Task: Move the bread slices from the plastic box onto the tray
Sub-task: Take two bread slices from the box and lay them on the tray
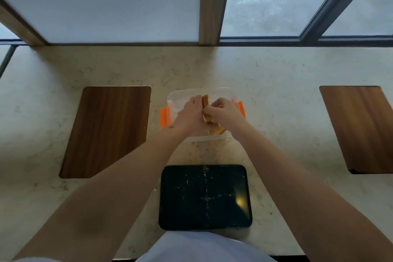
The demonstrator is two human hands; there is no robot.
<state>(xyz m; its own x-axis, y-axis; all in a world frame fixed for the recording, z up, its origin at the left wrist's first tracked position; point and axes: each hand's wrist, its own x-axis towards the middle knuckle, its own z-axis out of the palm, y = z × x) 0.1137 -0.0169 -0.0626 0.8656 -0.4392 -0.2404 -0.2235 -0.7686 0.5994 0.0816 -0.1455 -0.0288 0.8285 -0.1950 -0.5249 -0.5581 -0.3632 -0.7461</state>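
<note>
A clear plastic box (176, 100) with orange side clips sits on the counter, holding browned bread slices (205, 100). Both my hands reach into it. My left hand (189, 112) presses against the left side of an upright slice. My right hand (223, 110) pinches the slices from the right with bent fingers. More bread (217, 131) lies at the box's near edge. The black tray (205, 197) lies closer to me, carrying only crumbs.
Two wooden panels, one at the left (108, 130) and one at the right (361, 127), are set into the marble counter (276, 102). A window with wooden and dark frames runs along the far edge of the counter.
</note>
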